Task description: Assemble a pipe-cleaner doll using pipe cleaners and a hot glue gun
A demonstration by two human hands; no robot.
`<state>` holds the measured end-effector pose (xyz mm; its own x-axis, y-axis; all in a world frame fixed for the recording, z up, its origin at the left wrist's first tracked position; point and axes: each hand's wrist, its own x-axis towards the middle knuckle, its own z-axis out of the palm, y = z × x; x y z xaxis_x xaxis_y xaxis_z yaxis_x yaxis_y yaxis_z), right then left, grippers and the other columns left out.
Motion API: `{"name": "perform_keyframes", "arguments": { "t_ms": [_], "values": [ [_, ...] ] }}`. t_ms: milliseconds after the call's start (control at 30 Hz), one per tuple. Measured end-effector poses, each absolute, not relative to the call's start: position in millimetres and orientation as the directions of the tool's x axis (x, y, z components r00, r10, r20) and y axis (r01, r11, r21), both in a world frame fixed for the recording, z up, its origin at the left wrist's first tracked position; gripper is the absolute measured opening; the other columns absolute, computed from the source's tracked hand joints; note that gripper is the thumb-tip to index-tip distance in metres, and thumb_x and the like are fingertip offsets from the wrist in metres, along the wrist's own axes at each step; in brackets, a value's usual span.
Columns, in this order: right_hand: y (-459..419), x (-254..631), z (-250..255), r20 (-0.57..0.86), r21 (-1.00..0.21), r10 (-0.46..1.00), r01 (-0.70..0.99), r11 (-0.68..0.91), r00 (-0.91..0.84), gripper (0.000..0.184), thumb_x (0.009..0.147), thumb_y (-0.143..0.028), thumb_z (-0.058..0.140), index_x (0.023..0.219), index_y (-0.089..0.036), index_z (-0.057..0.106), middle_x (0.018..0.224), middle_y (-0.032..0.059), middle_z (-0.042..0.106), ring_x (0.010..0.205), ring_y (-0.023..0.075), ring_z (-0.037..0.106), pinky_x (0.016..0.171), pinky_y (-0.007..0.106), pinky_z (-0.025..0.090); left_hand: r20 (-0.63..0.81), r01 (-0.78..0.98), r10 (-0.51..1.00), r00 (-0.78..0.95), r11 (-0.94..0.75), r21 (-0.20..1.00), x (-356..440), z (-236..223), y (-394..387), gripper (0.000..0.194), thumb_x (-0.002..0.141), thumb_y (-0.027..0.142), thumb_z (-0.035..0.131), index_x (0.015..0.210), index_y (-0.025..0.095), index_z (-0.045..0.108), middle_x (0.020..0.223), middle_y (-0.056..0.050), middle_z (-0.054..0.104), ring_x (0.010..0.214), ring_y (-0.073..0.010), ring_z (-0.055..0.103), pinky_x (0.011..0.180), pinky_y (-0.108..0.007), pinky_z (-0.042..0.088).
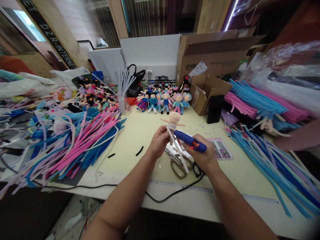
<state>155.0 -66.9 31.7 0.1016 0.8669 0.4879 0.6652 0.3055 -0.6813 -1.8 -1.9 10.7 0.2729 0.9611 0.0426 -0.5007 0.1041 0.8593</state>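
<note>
Over the middle of the table, my left hand (160, 141) is closed round the lower body of a small beige pipe-cleaner doll (174, 118). The doll is upright, its thin arms stretched sideways. A white pipe cleaner (178, 148) hangs down from its chest, slanting to the right. My right hand (203, 155) grips a blue glue gun (191, 140), whose tip points left and is close to the doll's body; whether it touches, I cannot tell. Beneath the hands lie scissors (178, 168) with grey-brown handles, partly hidden by the white strip.
Pink, blue and white pipe cleaners (77, 143) are heaped at left, more blue ones (260, 163) at right. Several finished dolls (165, 101) stand at the back beside cardboard boxes (210, 88). A black cable (162, 201) runs along the front edge. Two black snippets (139, 151) lie left of my hands.
</note>
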Motion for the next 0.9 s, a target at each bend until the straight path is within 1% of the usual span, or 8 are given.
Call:
{"name": "perform_keyframes", "arguments": {
  "t_ms": [267, 667, 900],
  "values": [
    [-67.1, 156.0, 31.1, 0.469, -0.701, 0.877, 0.648, 0.297, 0.105, 0.026, 0.075, -0.034, 0.065, 0.061, -0.022, 0.046, 0.062, -0.0024, 0.051, 0.058, 0.0130, 0.048, 0.054, 0.026, 0.036, 0.036, -0.514, 0.960, 0.276, 0.116, 0.850, -2.8, 10.3, -1.0, 0.014, 0.071, 0.021, 0.066, 0.081, 0.016, 0.057, 0.064, 0.002, 0.058, 0.056, -0.0091, 0.053, 0.055, -0.022, 0.039],
    [-67.0, 158.2, 29.4, 0.482, -0.689, 0.870, 0.658, 0.304, 0.103, 0.028, 0.075, -0.033, 0.066, 0.061, -0.022, 0.044, 0.063, -0.0028, 0.050, 0.059, 0.0130, 0.047, 0.055, 0.026, 0.035, 0.017, -0.517, 0.964, 0.267, 0.128, 0.846, -3.1, 10.4, 0.0, 0.013, 0.069, 0.019, 0.065, 0.079, 0.016, 0.057, 0.065, 0.002, 0.059, 0.058, -0.0095, 0.056, 0.056, -0.022, 0.042],
    [-67.3, 158.8, 28.8, 0.468, -0.704, 0.876, 0.648, 0.290, 0.116, 0.029, 0.075, -0.034, 0.065, 0.060, -0.022, 0.043, 0.062, -0.0029, 0.049, 0.058, 0.0131, 0.046, 0.055, 0.026, 0.035, 0.008, -0.512, 0.963, 0.271, 0.137, 0.848, -3.2, 11.3, -0.3, 0.012, 0.069, 0.019, 0.064, 0.077, 0.016, 0.056, 0.064, 0.002, 0.058, 0.057, -0.0096, 0.056, 0.055, -0.022, 0.041]
  ]
}}
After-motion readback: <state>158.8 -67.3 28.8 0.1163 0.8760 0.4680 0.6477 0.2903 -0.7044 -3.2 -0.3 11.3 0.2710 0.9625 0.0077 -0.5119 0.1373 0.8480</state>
